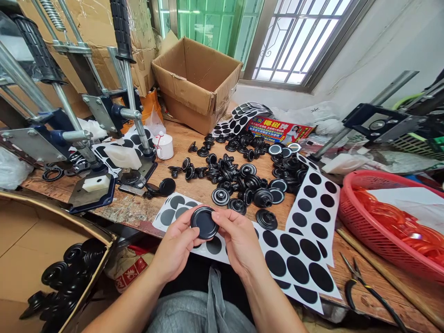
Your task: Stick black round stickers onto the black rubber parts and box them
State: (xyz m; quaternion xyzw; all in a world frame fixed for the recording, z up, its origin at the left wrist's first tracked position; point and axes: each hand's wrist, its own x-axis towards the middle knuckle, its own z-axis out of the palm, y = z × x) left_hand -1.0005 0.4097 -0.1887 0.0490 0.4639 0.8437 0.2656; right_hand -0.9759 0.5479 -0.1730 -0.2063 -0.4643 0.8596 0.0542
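Parts (227,175) on table (178,152) (carton (183,106) behind)

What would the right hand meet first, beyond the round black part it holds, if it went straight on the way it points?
Most likely the near edge of the heap of black parts, though depth is unclear: the right hand might pass above them.

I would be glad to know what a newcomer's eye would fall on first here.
Probably the round, rimmed black disc held at the centre between the person's left hand and right hand. Beyond it, a heap of ridged black round parts spreads over the brown wooden tabletop, while white sheets with black circles lie below and to the right. At the right edge, a red plastic basket holds translucent orange-red pieces.
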